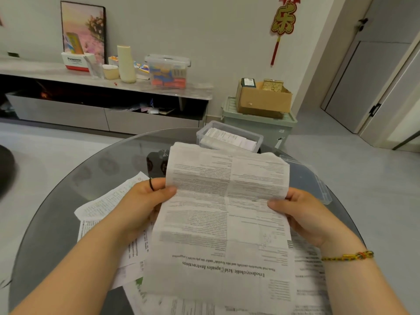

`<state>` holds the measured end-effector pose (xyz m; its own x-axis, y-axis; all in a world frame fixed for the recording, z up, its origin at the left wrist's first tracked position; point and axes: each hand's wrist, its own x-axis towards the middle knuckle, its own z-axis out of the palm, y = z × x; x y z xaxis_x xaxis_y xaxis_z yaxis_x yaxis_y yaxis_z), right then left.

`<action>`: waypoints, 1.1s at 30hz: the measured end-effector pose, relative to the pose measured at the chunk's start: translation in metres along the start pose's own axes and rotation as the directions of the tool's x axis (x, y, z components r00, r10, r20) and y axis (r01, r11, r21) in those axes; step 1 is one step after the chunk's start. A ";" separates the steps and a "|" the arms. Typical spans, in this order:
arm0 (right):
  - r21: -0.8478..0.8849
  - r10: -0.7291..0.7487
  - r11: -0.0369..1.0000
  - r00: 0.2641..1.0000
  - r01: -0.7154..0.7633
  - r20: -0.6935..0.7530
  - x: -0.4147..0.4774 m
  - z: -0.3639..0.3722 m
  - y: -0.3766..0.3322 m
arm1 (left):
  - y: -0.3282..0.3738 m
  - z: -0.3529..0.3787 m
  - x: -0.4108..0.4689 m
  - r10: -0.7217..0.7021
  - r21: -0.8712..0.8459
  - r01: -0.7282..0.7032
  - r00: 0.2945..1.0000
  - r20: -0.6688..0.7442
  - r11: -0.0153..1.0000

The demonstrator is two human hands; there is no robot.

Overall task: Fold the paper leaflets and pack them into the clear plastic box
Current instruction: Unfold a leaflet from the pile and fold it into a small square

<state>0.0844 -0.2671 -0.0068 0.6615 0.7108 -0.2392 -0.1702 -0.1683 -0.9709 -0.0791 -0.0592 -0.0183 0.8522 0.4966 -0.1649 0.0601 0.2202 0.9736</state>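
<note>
Round glass table [68, 201] in a living room, pale floor beyond. Left hand [141, 201] pinches the left edge of an unfolded leaflet [222, 223], thumb on top; right hand [302, 214] pinches its right edge likewise. Leaflet is held above the table, creased, print upside down to the wearer. Loose leaflets [109, 212] lie under and left of it on the glass. Behind the leaflet's top edge stands the clear box [229, 137], open, with folded papers inside. Box lid [313, 180] lies right of the leaflet.
</note>
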 end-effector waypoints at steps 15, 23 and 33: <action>0.020 -0.188 0.980 0.961 0.196 -0.203 0.003 0.004 -0.001 | 0.000 0.006 -0.002 0.080 0.118 -0.073 0.995 -0.053 0.990; 0.260 0.072 0.962 0.997 -0.079 0.033 0.005 -0.001 0.006 | 0.003 0.003 0.001 0.108 -0.146 -0.153 0.954 -0.280 0.977; 0.065 -0.005 0.998 0.996 0.011 -0.093 0.004 0.011 0.006 | 0.005 0.003 -0.004 0.075 -0.112 -0.078 0.997 -0.027 0.991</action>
<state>0.0781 -0.2576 -0.0134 0.7278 0.6447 -0.2339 -0.2097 -0.1155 -0.9709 -0.0807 -0.0622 -0.0125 0.8397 0.5346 -0.0953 -0.0654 0.2739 0.9595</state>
